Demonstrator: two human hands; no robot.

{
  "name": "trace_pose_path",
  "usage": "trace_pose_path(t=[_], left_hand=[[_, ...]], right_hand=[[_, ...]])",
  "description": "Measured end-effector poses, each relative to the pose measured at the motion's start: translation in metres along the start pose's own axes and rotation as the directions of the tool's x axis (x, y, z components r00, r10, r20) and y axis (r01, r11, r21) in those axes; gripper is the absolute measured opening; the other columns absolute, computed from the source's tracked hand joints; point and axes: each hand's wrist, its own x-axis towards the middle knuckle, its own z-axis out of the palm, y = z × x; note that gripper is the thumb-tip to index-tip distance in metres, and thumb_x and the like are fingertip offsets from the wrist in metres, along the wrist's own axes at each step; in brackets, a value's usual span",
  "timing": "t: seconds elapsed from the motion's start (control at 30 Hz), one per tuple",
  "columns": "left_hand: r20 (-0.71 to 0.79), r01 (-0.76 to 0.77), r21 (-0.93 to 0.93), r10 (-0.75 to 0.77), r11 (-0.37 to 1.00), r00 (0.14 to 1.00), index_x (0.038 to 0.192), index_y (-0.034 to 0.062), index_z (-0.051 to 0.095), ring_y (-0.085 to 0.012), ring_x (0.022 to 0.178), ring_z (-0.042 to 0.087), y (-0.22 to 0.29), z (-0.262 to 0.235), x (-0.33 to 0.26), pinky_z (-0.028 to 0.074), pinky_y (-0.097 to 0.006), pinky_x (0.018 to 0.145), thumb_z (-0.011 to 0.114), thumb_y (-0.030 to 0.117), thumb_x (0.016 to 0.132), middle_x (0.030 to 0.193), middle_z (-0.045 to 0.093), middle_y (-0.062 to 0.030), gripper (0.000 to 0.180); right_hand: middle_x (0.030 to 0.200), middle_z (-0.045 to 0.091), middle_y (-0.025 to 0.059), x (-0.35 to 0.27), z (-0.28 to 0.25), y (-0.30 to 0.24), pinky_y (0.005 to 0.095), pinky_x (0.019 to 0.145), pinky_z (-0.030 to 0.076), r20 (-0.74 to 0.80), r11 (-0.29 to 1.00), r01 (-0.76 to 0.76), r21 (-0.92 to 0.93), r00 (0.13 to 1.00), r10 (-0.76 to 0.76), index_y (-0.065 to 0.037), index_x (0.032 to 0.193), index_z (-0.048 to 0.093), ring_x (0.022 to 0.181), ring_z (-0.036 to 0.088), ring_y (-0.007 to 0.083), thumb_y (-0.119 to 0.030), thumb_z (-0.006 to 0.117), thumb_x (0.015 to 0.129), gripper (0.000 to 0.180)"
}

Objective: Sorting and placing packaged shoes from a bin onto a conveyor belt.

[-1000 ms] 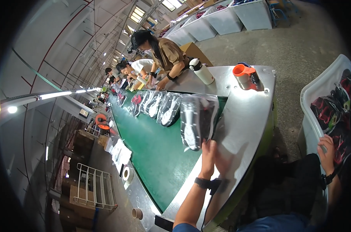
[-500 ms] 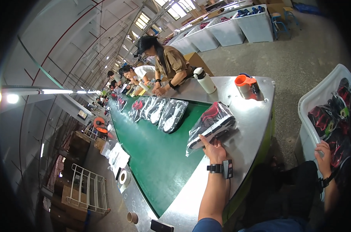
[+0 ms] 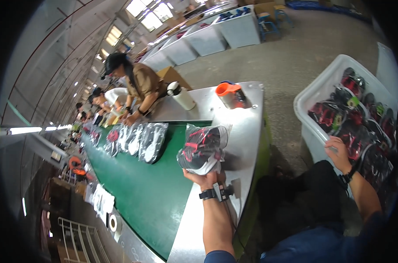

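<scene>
My left hand (image 3: 202,177) grips a clear plastic bag holding black and red shoes with white soles (image 3: 203,151), raised over the metal tabletop beside a green conveyor belt (image 3: 133,188). The fingers are partly hidden behind the bag. Off to the right, my right hand (image 3: 338,152) has its fingers bent over the rim of a white plastic bin (image 3: 305,111). Inside that bin lie several bagged shoes (image 3: 352,131), black and red, some with green tags. More bagged shoes (image 3: 153,142) stand in a row along the belt's far side.
An orange-topped tape dispenser (image 3: 229,94) and a white bottle (image 3: 181,96) stand on the metal table (image 3: 247,114). A co-worker in a brown shirt (image 3: 142,83) leans over the belt at the far side. White bins of shoes (image 3: 238,33) line the back. A tape roll (image 3: 114,222) sits at left.
My view has swung to the right. The bagged shoes in my left hand have turned, now showing their dark uppers rather than a side. My right hand stays at the bin's rim.
</scene>
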Motion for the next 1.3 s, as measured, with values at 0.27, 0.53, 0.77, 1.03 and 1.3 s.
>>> trace_pose_path(t=[0.27,0.53,0.77,1.03,1.3], left_hand=[[0.193,0.285,0.334,-0.361,0.898,0.912,0.150,0.0101,0.046,-0.0319,0.139,0.047,-0.048,0.036,-0.029,0.039,-0.049,0.117,0.038,0.053,0.105,0.152,0.050,-0.0112,0.063],[0.465,0.340,0.615,-0.676,0.711,0.572,0.143,0.0019,0.051,-0.0274,0.128,0.057,-0.108,0.062,-0.161,0.044,-0.044,0.110,0.044,0.038,0.109,0.137,0.059,-0.0116,0.050],[-0.164,0.642,0.752,-0.901,0.150,0.402,0.150,0.0049,0.047,-0.0291,0.124,0.060,-0.123,0.074,-0.228,0.049,-0.046,0.105,0.042,0.046,0.109,0.140,0.060,-0.0109,0.058],[0.126,0.774,0.632,-0.991,0.044,-0.046,0.149,0.0032,0.047,-0.0292,0.124,0.060,-0.133,0.031,-0.192,0.049,-0.045,0.107,0.041,0.049,0.108,0.142,0.058,-0.0112,0.062],[-0.005,0.649,0.757,-0.993,0.070,0.114,0.153,0.0016,0.043,-0.0293,0.138,0.049,-0.135,0.041,-0.186,0.035,-0.045,0.116,0.042,0.056,0.107,0.149,0.054,-0.0136,0.071]], right_hand=[[0.102,0.075,0.0081,0.020,-0.041,-0.018,0.0311,0.087,0.053,0.114,0.927,-0.314,0.203,0.948,0.296,-0.002,0.110,0.075,0.098,0.068,0.0141,-0.015,0.071,0.091,0.023],[0.129,0.066,0.0147,0.064,-0.115,-0.138,0.0377,0.098,0.052,0.304,0.996,0.008,0.089,0.952,-0.035,-0.003,0.136,0.060,0.117,0.065,0.0251,-0.033,0.071,0.097,0.051],[0.117,0.069,0.0226,0.004,-0.103,-0.117,0.0456,0.094,0.050,0.644,0.998,-0.047,0.044,0.765,0.007,0.001,0.128,0.060,0.111,0.066,0.0355,-0.057,0.068,0.094,0.068],[0.120,0.070,0.0134,0.008,-0.116,-0.087,0.0352,0.099,0.048,0.815,0.839,-0.495,0.226,0.567,0.116,0.005,0.131,0.059,0.111,0.062,0.0181,-0.051,0.069,0.097,0.066],[0.136,0.062,0.0122,-0.069,-0.177,-0.048,0.0329,0.107,0.044,0.664,0.667,-0.604,0.435,0.716,0.215,0.010,0.147,0.044,0.122,0.056,0.0156,-0.027,0.078,0.091,0.075]])
